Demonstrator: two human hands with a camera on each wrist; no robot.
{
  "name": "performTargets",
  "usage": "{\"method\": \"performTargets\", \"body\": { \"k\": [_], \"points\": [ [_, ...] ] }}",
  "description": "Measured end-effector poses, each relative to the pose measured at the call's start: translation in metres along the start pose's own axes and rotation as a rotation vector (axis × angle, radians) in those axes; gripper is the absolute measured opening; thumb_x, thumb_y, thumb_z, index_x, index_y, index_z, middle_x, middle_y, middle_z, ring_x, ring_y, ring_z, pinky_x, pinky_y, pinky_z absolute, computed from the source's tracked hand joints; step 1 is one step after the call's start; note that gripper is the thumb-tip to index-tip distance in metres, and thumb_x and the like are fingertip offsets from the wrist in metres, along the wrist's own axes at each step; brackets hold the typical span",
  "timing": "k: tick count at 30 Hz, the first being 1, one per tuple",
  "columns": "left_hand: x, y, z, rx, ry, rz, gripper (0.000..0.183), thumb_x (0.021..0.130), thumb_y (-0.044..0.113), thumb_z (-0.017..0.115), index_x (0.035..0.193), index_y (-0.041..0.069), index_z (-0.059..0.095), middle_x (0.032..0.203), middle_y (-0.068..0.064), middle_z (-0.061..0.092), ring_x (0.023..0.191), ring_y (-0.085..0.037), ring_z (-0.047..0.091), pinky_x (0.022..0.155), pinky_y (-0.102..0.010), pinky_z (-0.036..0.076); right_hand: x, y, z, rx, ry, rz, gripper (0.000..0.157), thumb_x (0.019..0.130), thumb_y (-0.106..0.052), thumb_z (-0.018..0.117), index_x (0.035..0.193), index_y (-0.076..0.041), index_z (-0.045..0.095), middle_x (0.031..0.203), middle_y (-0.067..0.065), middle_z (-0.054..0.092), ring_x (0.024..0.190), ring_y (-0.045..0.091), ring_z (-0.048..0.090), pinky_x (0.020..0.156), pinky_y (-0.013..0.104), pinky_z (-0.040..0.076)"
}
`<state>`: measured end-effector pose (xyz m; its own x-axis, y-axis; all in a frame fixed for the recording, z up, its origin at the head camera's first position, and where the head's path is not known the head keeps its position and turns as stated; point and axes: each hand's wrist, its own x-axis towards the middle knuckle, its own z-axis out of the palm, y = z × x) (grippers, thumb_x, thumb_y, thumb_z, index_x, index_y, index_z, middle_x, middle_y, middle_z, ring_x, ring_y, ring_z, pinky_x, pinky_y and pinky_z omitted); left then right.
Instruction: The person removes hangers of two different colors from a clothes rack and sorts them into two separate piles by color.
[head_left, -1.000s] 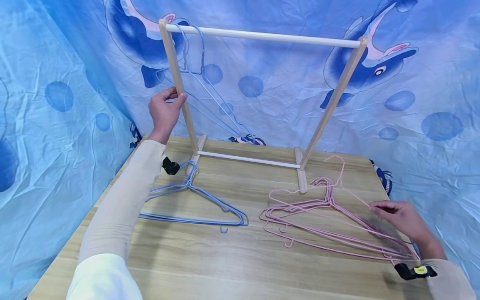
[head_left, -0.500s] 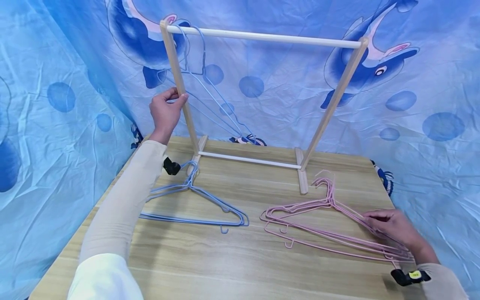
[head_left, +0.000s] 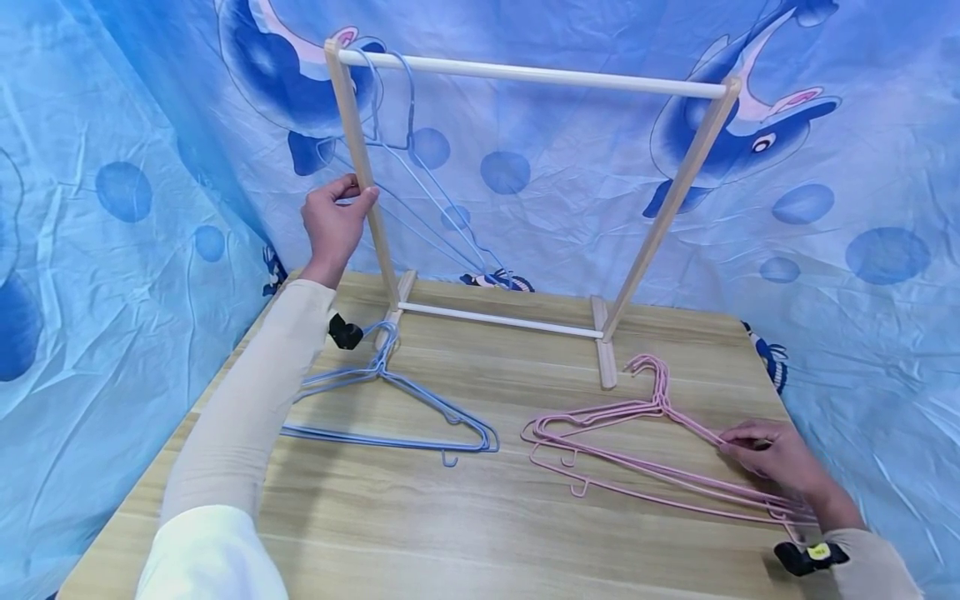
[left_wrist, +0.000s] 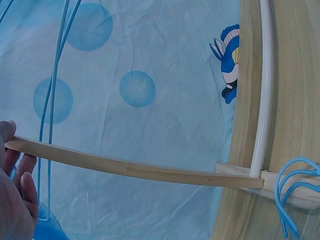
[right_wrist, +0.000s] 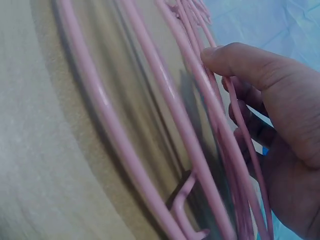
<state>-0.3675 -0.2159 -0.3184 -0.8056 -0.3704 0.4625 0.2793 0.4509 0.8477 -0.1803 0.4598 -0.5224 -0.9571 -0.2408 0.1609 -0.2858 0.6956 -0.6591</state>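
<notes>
My left hand [head_left: 335, 221] grips the left wooden post [left_wrist: 120, 168] of a small clothes rack, with the thumb on one side and fingers behind. Two blue hangers [head_left: 420, 171] hang from the rack's white top bar [head_left: 525, 73], close to that post. At the right of the table, my right hand [head_left: 780, 458] pinches the shoulder of a pink hanger [right_wrist: 207, 90] lying on a stack of pink hangers [head_left: 645, 454]. Its thumb presses on the near side and the other fingers curl behind the wire. How many pink wires it holds is hard to tell.
Several blue hangers [head_left: 420, 400] lie stacked on the left of the wooden table [head_left: 450, 533]. A white lower bar [head_left: 498, 320] joins the rack's wooden feet. Blue patterned cloth [head_left: 525, 225] surrounds the table at the back and sides.
My right hand has moved left and slightly down, and the pink hanger it held raised has come down onto the pink stack. The left hand has stayed on the post.
</notes>
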Motion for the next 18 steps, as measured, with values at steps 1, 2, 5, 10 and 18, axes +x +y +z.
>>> {"method": "performTargets", "body": {
  "k": [1,2,5,10,18],
  "points": [
    [0.000,0.000,0.000,-0.001,0.000,0.001,0.037,0.094,0.038,0.074,0.125,0.017,0.075,0.114,-0.007,0.074,0.099,-0.012,0.074,0.087,-0.028,0.058,0.000,0.001,0.001,-0.007,0.006,-0.014,0.014,0.085,-0.004,0.082,0.097,-0.009,0.081,0.087,-0.004,0.072,0.077,0.002,0.060,0.063,0.019,0.048],
    [0.000,0.000,0.000,0.000,0.001,0.001,0.037,0.094,0.038,0.074,0.125,0.017,0.075,0.114,-0.007,0.075,0.099,-0.012,0.074,0.087,-0.028,0.058,0.000,0.002,0.001,-0.007,0.010,-0.020,0.014,0.084,-0.004,0.083,0.097,-0.009,0.081,0.087,-0.005,0.072,0.078,0.001,0.060,0.063,0.019,0.048],
    [0.000,0.001,0.000,0.002,0.002,0.002,0.037,0.094,0.038,0.075,0.124,0.017,0.076,0.114,-0.007,0.075,0.098,-0.012,0.074,0.087,-0.027,0.058,0.001,0.000,0.002,-0.017,0.014,0.009,0.015,0.084,-0.007,0.084,0.099,-0.008,0.080,0.088,-0.006,0.072,0.077,0.001,0.060,0.063,0.019,0.049],
    [0.000,0.001,0.000,0.000,0.002,0.004,0.037,0.094,0.039,0.075,0.124,0.017,0.076,0.113,-0.008,0.075,0.098,-0.012,0.074,0.087,-0.028,0.058,0.012,-0.025,-0.005,-0.073,0.019,0.083,0.023,0.095,-0.020,0.075,0.113,-0.006,0.078,0.106,0.001,0.074,0.087,-0.009,0.058,0.066,0.020,0.051],
    [0.000,0.000,0.000,0.000,0.003,0.004,0.037,0.094,0.038,0.075,0.124,0.017,0.076,0.113,-0.008,0.074,0.098,-0.013,0.074,0.089,-0.029,0.058,0.059,-0.089,-0.015,0.075,0.115,0.041,0.038,0.106,-0.025,0.059,0.131,0.002,0.066,0.108,-0.026,0.069,0.090,-0.008,0.066,0.071,0.016,0.055]
  ]
}}
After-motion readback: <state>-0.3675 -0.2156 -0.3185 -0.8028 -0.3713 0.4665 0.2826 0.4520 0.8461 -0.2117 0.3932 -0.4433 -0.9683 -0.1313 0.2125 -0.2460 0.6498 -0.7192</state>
